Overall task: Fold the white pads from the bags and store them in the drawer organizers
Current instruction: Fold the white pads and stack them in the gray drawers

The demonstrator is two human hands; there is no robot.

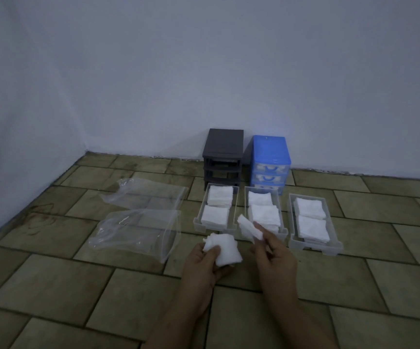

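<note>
My left hand (203, 263) grips a bunch of white pads (225, 249) low over the tiled floor. A single folded white pad (248, 229) is pinched in my right hand (274, 255), just in front of the middle grey drawer (283, 231). Three grey drawers lie side by side on the floor, each holding two stacks of folded pads: the left drawer (198, 220), the middle one, and the right drawer (333, 244). Two clear plastic bags (138, 235) lie flat to the left.
A dark grey drawer frame (222, 149) with its drawers out and a blue drawer organizer (270, 152) stand against the white wall behind the drawers. Tiled floor stretches all around.
</note>
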